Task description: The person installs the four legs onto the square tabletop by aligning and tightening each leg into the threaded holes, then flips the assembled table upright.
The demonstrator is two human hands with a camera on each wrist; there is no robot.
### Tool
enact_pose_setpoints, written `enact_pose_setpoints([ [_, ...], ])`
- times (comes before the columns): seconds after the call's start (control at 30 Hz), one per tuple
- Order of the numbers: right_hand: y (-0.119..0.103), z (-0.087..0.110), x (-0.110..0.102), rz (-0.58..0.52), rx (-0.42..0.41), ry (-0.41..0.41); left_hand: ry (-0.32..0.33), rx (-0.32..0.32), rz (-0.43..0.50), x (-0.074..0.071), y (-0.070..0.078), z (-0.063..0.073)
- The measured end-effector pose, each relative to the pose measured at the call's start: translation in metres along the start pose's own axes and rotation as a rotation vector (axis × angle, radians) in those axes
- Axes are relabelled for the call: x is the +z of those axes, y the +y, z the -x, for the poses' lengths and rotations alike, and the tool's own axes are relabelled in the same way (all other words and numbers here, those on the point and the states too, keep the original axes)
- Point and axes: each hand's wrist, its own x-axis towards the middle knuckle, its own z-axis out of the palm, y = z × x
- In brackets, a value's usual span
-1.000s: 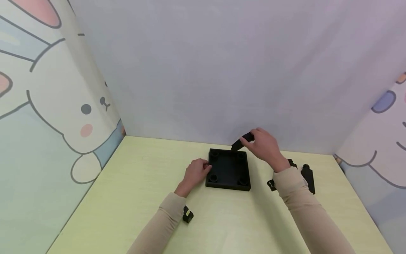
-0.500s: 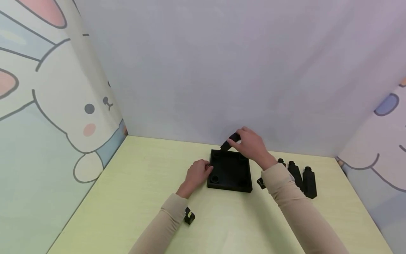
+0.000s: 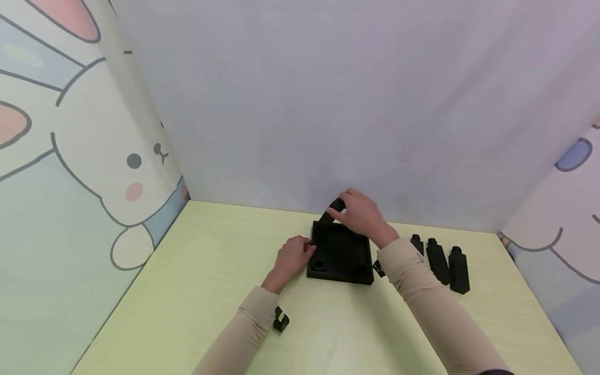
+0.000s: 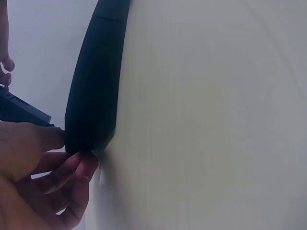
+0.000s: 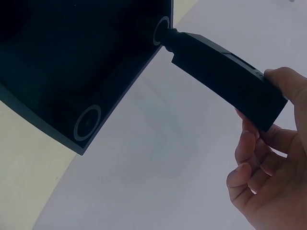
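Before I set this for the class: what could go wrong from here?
The black post, held near one end by the right hand and tilted at the corner socket, might go in crooked. The square tray might shift under a push, since the left hand holds only one edge. The right sleeve might brush the small black piece beside it.

Head view looks forward-down; dim wrist close-ups apparently share the tray (image 3: 339, 252).
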Motion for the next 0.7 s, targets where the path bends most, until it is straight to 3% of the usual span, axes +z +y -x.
enact_pose_setpoints([
  [0.47,-0.005,-0.008,0.010,0.034,-0.028,-0.048,0.006,0.000,0.015,0.001,-0.001,0.003],
  [0.7,-0.010,-0.013,0.017,0.019,-0.053,-0.025,0.025,-0.009,0.002,0.001,-0.001,0.003],
])
